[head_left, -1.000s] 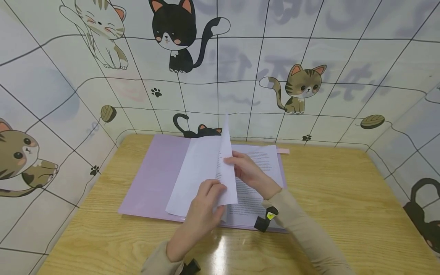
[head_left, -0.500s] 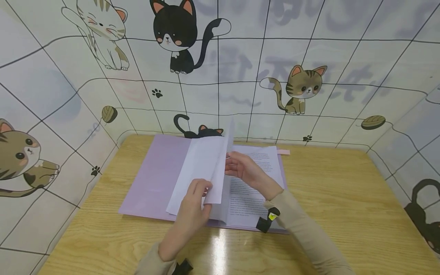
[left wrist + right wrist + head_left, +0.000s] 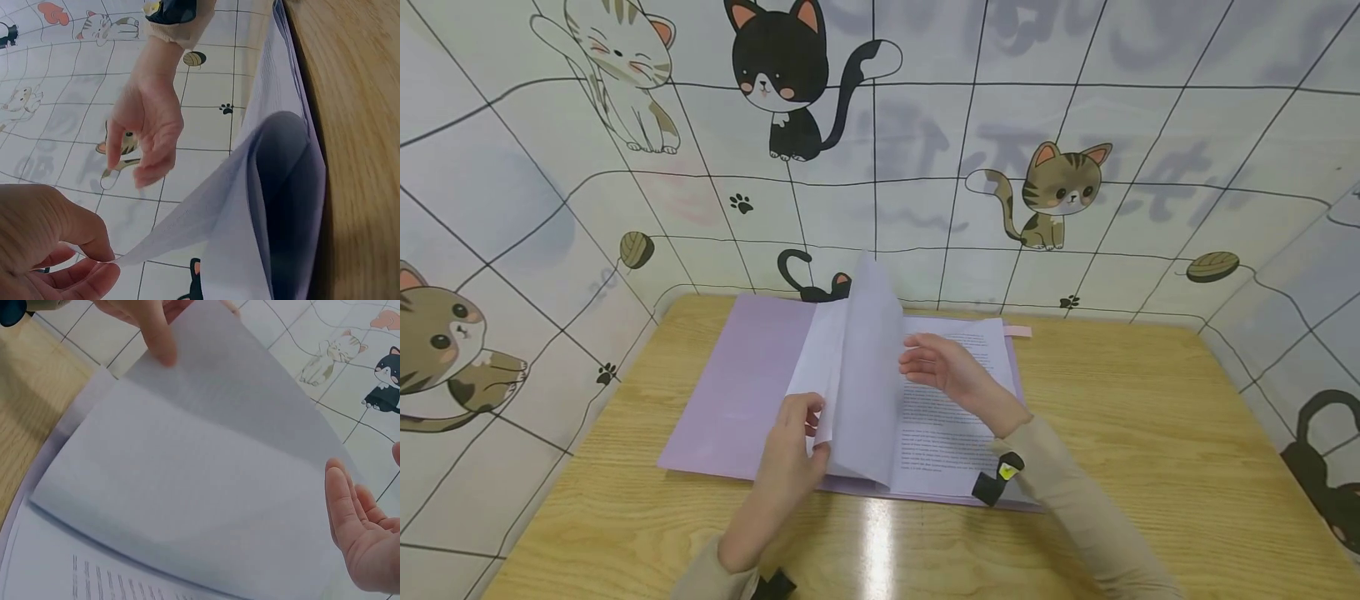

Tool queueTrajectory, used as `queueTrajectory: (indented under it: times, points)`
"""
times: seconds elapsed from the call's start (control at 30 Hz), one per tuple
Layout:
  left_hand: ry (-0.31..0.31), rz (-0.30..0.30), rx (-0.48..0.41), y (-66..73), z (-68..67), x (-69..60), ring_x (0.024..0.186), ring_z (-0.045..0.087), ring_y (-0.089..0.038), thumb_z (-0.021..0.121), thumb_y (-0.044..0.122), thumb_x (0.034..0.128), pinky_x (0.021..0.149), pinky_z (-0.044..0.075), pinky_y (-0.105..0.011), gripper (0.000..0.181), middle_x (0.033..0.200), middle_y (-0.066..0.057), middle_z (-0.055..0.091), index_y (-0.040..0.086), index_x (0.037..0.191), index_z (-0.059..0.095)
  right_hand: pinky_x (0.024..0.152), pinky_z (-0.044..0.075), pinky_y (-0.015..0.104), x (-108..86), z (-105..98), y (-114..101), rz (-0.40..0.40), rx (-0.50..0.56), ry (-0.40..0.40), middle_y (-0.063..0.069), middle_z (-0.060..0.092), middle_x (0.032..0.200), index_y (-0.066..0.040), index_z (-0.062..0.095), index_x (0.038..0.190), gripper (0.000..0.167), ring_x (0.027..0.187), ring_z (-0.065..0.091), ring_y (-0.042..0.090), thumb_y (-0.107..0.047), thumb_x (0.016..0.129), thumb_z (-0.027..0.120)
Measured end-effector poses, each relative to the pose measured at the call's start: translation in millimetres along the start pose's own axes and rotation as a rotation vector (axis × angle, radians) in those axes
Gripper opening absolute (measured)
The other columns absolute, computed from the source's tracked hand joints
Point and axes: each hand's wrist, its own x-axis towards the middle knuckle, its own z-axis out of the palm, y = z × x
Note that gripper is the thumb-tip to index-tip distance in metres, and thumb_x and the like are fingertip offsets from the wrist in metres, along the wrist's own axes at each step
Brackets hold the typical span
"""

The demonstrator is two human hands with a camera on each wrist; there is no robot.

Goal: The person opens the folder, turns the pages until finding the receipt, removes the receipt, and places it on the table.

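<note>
A purple folder (image 3: 722, 392) lies spread on the table with white paper sheets inside. My left hand (image 3: 790, 454) pinches the edge of a lifted sheet (image 3: 868, 392) between thumb and fingers, as the left wrist view shows at the sheet's corner (image 3: 134, 255). The sheet stands up in a curve over the folder's middle, its visible face blank. My right hand (image 3: 951, 375) hovers just right of that sheet, fingers loosely bent and holding nothing. Beneath it, a printed page (image 3: 947, 433) lies on the right side, partly covered by the hand and wrist.
The wooden table (image 3: 1150, 433) extends around the folder on both sides. A pink tab (image 3: 1018, 331) sticks out at the folder's upper right. Behind stands a white gridded backdrop (image 3: 925, 208) with cartoon cats. Each wrist wears a black strap (image 3: 997, 479).
My left hand has moved left, drawing the lifted sheet over from the right. My right hand has let go of the paper and drawn slightly back to the right.
</note>
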Motion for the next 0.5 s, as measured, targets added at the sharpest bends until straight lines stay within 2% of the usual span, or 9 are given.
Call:
queueTrajectory:
  times: [0.33,0.5]
  points:
    - [0.007,-0.064,0.074,-26.0,-6.8,-9.6,0.072,0.05,-0.019,0.057,-0.025,0.0579,0.057,0.047,-0.026,0.051,0.092,-0.015,0.05,-0.009,0.105,0.047,0.082,0.052,0.027,-1.4,-25.5,5.0,0.01,-0.019,0.078,0.005,0.063,0.091,-0.006,0.054,0.106,0.019,0.087,0.062,0.015,-0.018,0.099,0.041]
    - [-0.016,-0.108,0.101,-38.4,-10.2,-15.1,0.076,0.053,-0.026,0.057,-0.024,0.059,0.06,0.049,-0.031,0.052,0.094,-0.02,0.051,-0.012,0.109,0.046,0.081,0.052,0.026,-0.4,-39.4,7.3,0.02,-0.059,0.134,0.004,0.063,0.09,-0.004,0.05,0.108,0.019,0.086,0.062,0.013,-0.018,0.1,0.04]
